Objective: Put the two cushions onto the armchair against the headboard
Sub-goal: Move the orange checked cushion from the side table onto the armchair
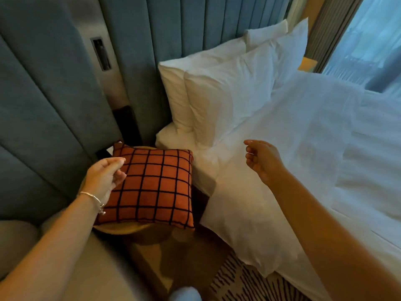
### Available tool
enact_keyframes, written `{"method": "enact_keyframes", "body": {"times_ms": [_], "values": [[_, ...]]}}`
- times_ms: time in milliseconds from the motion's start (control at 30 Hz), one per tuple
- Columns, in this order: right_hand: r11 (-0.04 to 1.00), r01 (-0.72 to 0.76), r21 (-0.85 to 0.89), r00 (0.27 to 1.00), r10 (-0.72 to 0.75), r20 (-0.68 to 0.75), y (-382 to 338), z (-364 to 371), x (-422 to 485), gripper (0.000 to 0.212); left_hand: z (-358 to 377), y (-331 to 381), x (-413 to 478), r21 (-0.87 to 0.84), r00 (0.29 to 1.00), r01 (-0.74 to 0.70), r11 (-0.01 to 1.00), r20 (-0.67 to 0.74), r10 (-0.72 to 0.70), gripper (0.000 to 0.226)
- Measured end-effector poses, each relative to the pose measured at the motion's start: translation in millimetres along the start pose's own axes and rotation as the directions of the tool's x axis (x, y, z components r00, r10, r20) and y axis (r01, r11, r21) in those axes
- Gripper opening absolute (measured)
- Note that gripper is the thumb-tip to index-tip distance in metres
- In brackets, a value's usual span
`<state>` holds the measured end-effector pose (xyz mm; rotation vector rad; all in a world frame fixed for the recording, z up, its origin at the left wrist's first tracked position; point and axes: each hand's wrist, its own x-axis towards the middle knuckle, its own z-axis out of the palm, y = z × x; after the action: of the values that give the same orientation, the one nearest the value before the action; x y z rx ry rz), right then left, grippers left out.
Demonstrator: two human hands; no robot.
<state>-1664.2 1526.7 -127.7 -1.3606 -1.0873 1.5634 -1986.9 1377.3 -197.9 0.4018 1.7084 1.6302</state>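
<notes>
At lower left, the beige armchair is showing only partly. The left hand is hovering over the orange grid-patterned cushion, fingers loosely curled, gripping nothing; the cushion is lying on a round side table. Right of centre, the right hand is hanging half-open above the white bed.

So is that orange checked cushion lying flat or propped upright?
Lying flat. The orange checked cushion rests face-up on a small round table beside the bed; neither hand is gripping it.
</notes>
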Motion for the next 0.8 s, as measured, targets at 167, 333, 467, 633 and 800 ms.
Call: {"method": "enact_keyframes", "body": {"times_ms": [167, 333, 467, 633, 800], "values": [[0.99, -0.085, -0.115, 0.979, 0.104, 0.177, 13, 64, 79, 0.005, -15, -4, 55, 0.0, 0.983, 0.051, 0.999, -0.179, -0.05, 0.014], [0.95, -0.231, -0.208, 0.952, 0.265, 0.154, 37, 103, 161, 0.014, -22, -18, 129, 0.01, 0.955, 0.125, 0.992, -0.272, -0.118, 0.02], [0.934, -0.33, -0.138, 0.942, 0.336, 0.025, 48, 141, 218, 0.017, -20, -32, 186, 0.0, 0.928, 0.227, 0.974, -0.302, -0.217, 0.012], [0.913, -0.322, -0.249, 0.921, 0.363, 0.141, 68, 185, 266, 0.03, -19, -54, 231, 0.104, 0.882, 0.409, 0.906, -0.298, -0.364, 0.045], [0.846, -0.338, -0.413, 0.899, 0.42, 0.124, 127, 210, 309, 0.049, -29, -83, 255, 0.168, 0.839, 0.492, 0.854, -0.353, -0.414, 0.032]]}}
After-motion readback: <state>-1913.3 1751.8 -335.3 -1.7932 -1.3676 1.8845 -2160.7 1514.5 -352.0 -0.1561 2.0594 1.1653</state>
